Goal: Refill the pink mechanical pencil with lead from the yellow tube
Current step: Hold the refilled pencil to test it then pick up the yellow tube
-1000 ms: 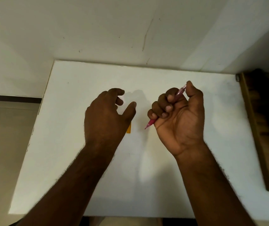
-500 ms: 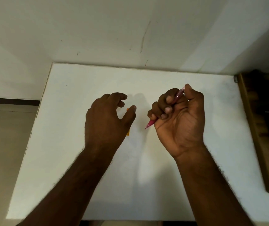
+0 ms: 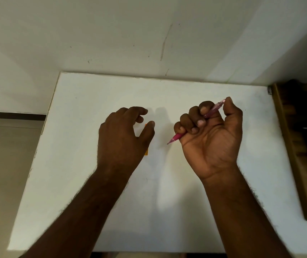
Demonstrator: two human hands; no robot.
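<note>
My right hand (image 3: 210, 135) is closed in a fist around the pink mechanical pencil (image 3: 176, 137), palm turned up. The pencil's tip points down-left and its top end pokes out by my thumb. My left hand (image 3: 124, 135) hovers palm down over the yellow lead tube (image 3: 146, 152), with fingers curled and thumb apart. Only small bits of the tube show beside the thumb and under the palm's edge. The tube lies on the white table (image 3: 74, 146). I cannot tell whether the left hand touches it.
The white table meets a white wall at the back. A brown wooden shelf unit (image 3: 301, 164) stands along the table's right edge. Beige floor lies to the left of the table.
My left hand has shifted slightly forward over the yellow tube, so less of the tube shows. The right hand keeps the pencil in the same grip.
</note>
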